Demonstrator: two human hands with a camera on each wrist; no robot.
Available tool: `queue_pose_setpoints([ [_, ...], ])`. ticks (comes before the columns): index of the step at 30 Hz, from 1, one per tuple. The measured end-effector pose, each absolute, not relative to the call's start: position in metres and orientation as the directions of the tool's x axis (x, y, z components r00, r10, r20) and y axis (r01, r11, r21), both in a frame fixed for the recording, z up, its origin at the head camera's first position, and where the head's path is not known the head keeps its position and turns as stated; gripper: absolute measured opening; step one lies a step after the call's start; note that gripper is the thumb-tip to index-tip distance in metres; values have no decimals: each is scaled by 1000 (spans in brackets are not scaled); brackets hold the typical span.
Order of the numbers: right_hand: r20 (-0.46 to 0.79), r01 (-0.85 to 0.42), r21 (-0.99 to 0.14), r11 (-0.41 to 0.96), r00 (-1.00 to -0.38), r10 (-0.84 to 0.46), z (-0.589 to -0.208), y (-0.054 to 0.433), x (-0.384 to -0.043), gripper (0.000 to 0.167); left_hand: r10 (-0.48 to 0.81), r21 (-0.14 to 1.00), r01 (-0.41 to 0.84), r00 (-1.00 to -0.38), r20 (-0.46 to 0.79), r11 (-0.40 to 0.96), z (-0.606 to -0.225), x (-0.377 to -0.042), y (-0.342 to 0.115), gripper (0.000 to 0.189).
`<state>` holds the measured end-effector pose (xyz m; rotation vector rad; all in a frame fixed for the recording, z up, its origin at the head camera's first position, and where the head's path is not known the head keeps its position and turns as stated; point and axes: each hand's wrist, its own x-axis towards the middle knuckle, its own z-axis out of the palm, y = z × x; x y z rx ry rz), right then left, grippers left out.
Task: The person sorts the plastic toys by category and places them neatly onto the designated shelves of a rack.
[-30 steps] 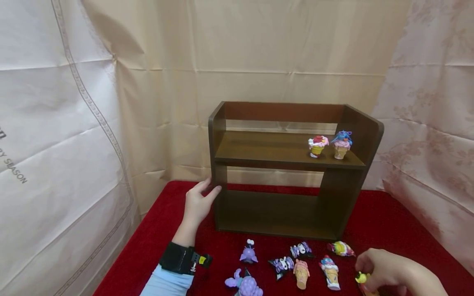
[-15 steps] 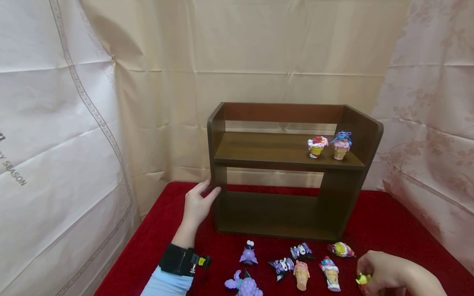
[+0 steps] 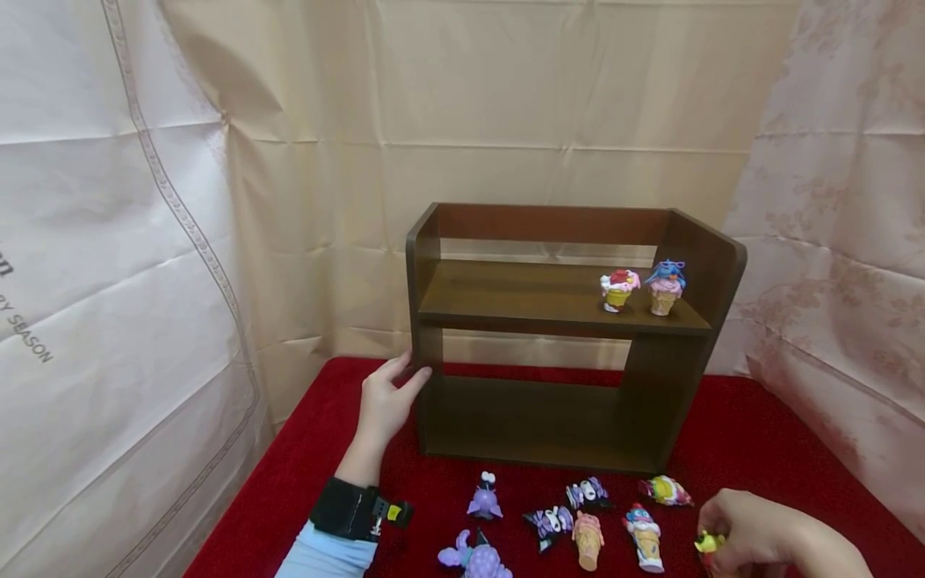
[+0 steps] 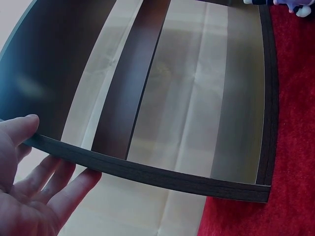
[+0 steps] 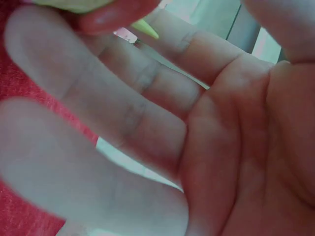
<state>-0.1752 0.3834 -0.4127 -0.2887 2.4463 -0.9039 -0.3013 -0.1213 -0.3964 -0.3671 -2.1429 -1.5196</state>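
Observation:
At the left side panel of a dark brown two-tier wooden shelf [image 3: 527, 293], my left hand [image 3: 386, 401] holds the panel's edge. The left wrist view shows the thumb [image 4: 22, 129] on one face of the panel and the other fingers on the opposite face. My right hand [image 3: 759, 530] is low at the right and pinches a small yellow-topped figurine [image 3: 710, 543], mostly hidden by the fingers. Yellow and red parts of that figurine [image 5: 118, 17] show at the top of the right wrist view. Nearest to this hand lie an ice-cream-cone figurine [image 3: 645, 538] and a multicoloured figurine [image 3: 666, 490].
On the upper tier stand a white-and-pink figurine in a yellow cup [image 3: 618, 290] and a blue-topped cone figurine [image 3: 665, 286]. Purple figurines [image 3: 485, 498], [image 3: 551, 523] and a pink cone figurine [image 3: 588, 539] lie before the shelf on red cloth [image 3: 275, 514]. Curtains [image 3: 549, 96] hang behind.
The right hand has shifted very slightly and stays at the yellow-topped figurine. The left hand keeps its place on the shelf panel. The whole head view has dipped by a few pixels.

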Motion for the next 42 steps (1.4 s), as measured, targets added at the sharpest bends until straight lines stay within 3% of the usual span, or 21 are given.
queue_pose_setpoints([
  [9,-283,-164,-634,756,-861,-423,-411,390,-183,19,-56,800,490,-840,539,346,-397,-300,-121,47],
  [22,-89,-351,-499,793,-889,-450,-404,388,-195,25,-61,787,503,-828,557,358,-398,-301,-120,44],
  [36,50,-408,-480,777,-896,-441,-393,383,-198,36,-66,791,496,-831,552,358,-396,-301,-119,43],
  [42,69,-398,-520,756,-901,-427,-387,375,-197,40,-61,786,506,-827,559,355,-396,-301,-120,43],
])
